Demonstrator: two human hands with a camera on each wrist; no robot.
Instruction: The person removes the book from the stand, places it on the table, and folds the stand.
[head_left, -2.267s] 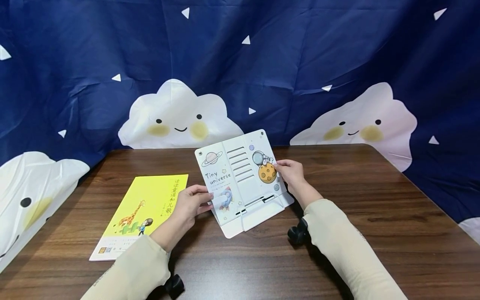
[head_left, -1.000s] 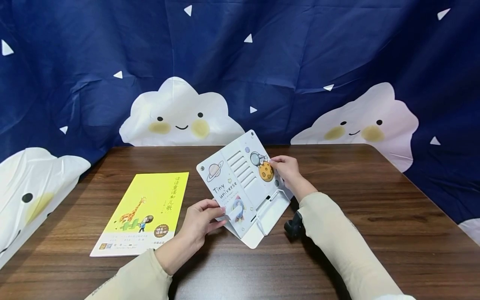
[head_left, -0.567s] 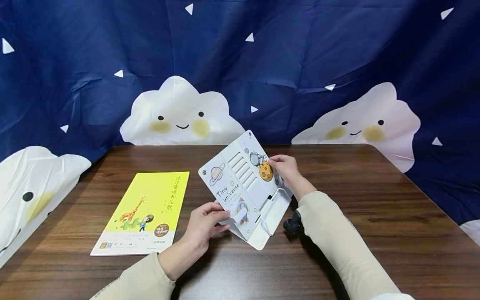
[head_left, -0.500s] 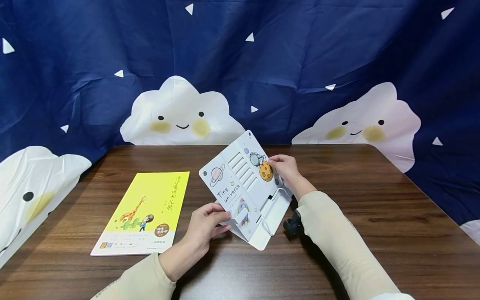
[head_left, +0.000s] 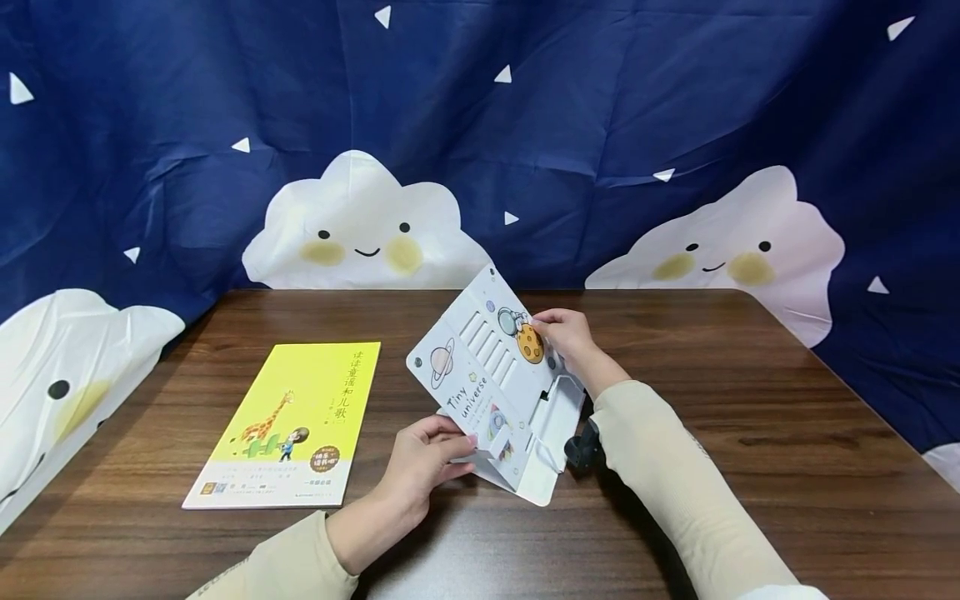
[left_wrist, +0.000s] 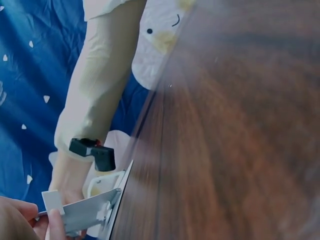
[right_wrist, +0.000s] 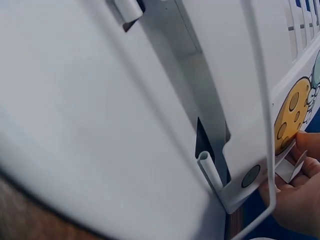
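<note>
A white book stand (head_left: pixel 491 360) with slots, space drawings and the words "Tiny universe" is held up at a slant in the head view. My left hand (head_left: pixel 422 467) pinches its lower left edge, thumb in front beside a small folded-out tab. At the right edge, by the orange moon drawing, my right hand (head_left: pixel 572 343) grips with the thumb on the front and the other fingers behind. The right wrist view shows the stand's base plate (right_wrist: pixel 90 100) and bent wire holder (right_wrist: pixel 262 100) up close. In the left wrist view the panel stands at an angle to the base.
A yellow book (head_left: pixel 300 408) with a giraffe on its cover lies flat on the dark wooden table (head_left: pixel 712 350), left of the stand. A blue curtain (head_left: pixel 540 125) with smiling clouds hangs behind the table. Black wrist cameras (head_left: pixel 585 447) sit under the sleeves.
The stand has turned so that its left side swings nearer and to the right. My left hand has followed it to the right and down; my right hand keeps its grip, barely shifted.
</note>
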